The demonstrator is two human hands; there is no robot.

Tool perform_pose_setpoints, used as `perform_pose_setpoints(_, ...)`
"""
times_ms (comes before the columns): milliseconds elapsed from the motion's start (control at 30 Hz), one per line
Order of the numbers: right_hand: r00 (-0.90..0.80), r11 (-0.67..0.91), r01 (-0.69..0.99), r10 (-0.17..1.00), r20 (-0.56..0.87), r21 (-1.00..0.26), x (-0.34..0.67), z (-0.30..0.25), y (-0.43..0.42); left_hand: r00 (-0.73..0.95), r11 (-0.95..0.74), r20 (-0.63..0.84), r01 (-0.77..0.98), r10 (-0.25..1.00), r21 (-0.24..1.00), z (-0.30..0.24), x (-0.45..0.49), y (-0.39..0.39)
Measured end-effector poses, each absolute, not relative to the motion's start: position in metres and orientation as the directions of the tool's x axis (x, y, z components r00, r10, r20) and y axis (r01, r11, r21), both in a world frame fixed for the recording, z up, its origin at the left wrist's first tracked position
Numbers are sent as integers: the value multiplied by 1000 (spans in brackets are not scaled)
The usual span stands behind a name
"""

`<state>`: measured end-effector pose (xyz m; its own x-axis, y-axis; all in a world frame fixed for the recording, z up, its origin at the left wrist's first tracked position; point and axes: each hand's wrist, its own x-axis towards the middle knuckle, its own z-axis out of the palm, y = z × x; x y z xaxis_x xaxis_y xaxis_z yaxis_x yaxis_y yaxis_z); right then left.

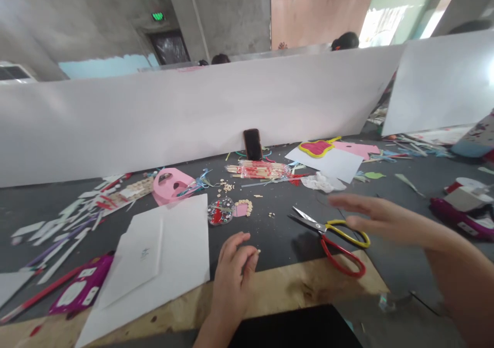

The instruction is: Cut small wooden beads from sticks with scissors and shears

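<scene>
My left hand (235, 265) is near the table's front edge, thumb and forefinger pinched on a small pale piece (259, 251). My right hand (380, 219) is slightly blurred, with its fingers stretched out and holding nothing, just above the handles of the scissors (324, 229). These lie slightly open, with one yellow and one red handle. Beyond my left hand is a pink patch (241, 210) edged with small beige bits. Next to it sits a clear round container (221, 211) of beads and red pieces. More beige bits (226, 186) are scattered behind.
White sheets (185, 235) cover the left front, beside a purple tape dispenser (83, 286). A pink mask-like cutout (172, 186), bundled sticks (262, 169), a phone (253, 144) and crumpled tissue (322, 182) lie farther back. A white board (173, 116) stands behind them; another purple dispenser (461, 219) is right.
</scene>
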<state>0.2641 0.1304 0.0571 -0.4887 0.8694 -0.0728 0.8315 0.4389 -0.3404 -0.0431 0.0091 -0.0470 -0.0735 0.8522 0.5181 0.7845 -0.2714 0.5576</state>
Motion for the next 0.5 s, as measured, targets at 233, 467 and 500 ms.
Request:
perform_pose_setpoints(233,-345,372,293,900,265,-881,208,48,105,22,-390,605,782,796,486,-7,-24,8)
perform_pose_setpoints(467,-441,260,-177,841,312,-949,151,23,74,219,-601,664,677,715,424,22,37,-10)
perform_pose_setpoints(500,-439,319,-98,836,329,-943,143,21,68,64,-462,591,693,804,553,28,40,-4)
